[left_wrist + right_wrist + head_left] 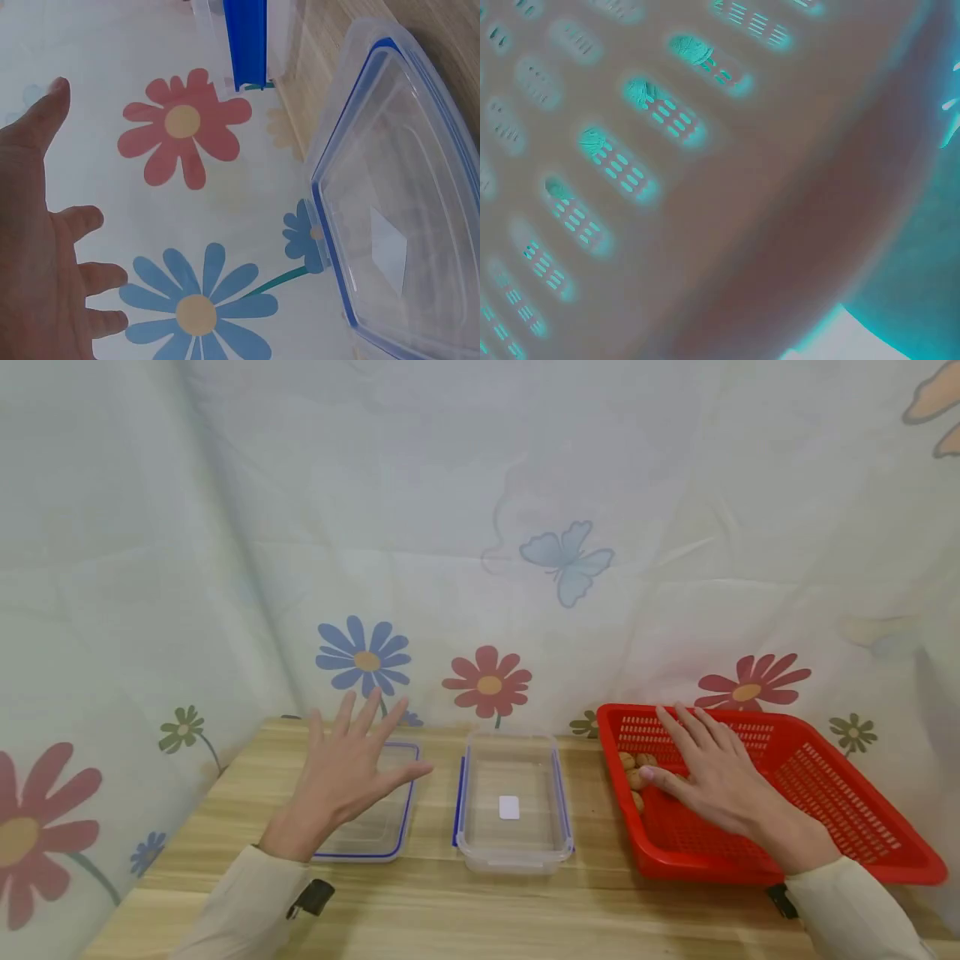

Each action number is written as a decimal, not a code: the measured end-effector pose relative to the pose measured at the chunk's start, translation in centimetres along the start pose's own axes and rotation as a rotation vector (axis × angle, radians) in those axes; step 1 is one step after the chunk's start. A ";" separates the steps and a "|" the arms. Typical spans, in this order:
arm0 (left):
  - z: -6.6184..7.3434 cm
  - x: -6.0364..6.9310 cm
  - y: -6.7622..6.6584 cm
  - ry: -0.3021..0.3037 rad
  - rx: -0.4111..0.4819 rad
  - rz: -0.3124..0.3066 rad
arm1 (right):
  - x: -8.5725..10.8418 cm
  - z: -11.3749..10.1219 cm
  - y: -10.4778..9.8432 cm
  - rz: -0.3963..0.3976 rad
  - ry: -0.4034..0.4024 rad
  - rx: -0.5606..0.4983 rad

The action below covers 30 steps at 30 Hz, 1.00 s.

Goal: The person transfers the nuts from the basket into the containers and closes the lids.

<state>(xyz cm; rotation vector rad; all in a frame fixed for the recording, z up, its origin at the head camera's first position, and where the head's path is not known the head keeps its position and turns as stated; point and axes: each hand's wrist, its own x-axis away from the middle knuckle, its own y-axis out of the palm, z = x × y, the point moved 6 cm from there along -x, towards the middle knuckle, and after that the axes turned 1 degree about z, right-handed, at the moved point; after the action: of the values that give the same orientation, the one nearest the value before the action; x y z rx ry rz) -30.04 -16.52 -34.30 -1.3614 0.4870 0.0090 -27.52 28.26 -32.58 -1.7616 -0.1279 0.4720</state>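
Note:
My left hand [348, 777] is raised, fingers spread, over a flat clear plastic lid [360, 839] with a blue seal. In the left wrist view, that hand [41, 255] is at the left and the lid [442, 247] at the right; nothing is held. My right hand [712, 777] hovers, palm down and fingers extended, over a red plastic basket [840, 852]. Several walnuts [636, 778] lie along the basket's left side, partly hidden by this hand. Whether it touches any is unclear. The right wrist view shows the slotted basket wall [727, 172] close up, with walnuts [639, 91] behind its slots.
Between the hands a clear plastic food box [517, 858] with blue side clips stands lidless on the wooden table [420, 910]. A white label [509, 807] shows in it. A flower-printed curtain [435, 568] hangs behind the table.

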 end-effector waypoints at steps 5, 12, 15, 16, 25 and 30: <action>0.6 -0.4 0.0 0.020 0.019 0.010 | -0.2 0.3 -0.3 -0.023 0.001 -0.038; 1.1 -0.7 0.5 0.024 0.041 0.000 | -0.8 1.0 -0.8 -0.060 -0.004 -0.079; 1.4 -0.8 0.6 0.028 0.043 0.008 | -1.0 1.5 -1.2 -0.067 -0.005 -0.097; 1.5 -0.9 0.6 0.029 0.048 0.011 | -1.0 1.7 -1.5 -0.067 -0.007 -0.110; 2.4 -1.6 1.3 0.035 0.126 0.031 | -1.0 3.4 -3.2 -0.088 0.037 -0.251; 3.1 -2.0 2.0 0.034 0.246 0.029 | -1.3 4.5 -3.7 -0.093 0.053 -0.290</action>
<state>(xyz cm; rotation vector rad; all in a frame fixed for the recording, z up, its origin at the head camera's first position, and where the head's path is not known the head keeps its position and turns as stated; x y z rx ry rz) -31.40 -12.62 -35.05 -1.1149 0.5189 -0.0489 -29.83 32.83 -29.55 -2.0399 -0.2501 0.3521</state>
